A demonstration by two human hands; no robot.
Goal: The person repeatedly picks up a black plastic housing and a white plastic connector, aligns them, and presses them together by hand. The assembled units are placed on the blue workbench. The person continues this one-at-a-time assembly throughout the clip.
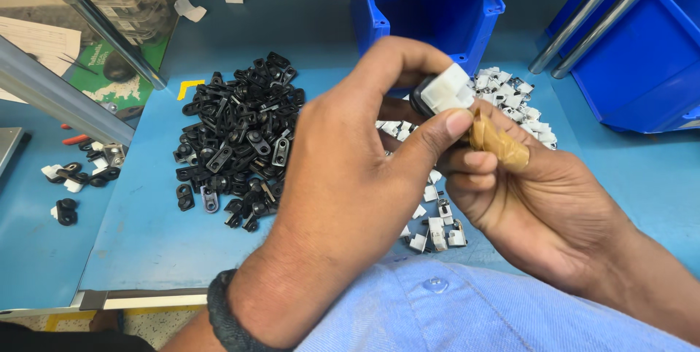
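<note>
Left hand (343, 177) and right hand (539, 192) pinching white clip (446, 90) onto black part (418, 100) above counter (146, 235). Risk: misaligned press, clip slipping into white pile (510, 100).

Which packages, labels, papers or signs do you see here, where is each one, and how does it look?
Green printed card: far left, behind the slanted metal bar, green with white patches.
Paper sheet: upper left edge, pale, with fine print.
Clear plastic bag: top left above the card, see-through, crumpled.
Yellow corner mark: on the blue table beside the black parts pile, L-shaped.
No screens in view.
</note>
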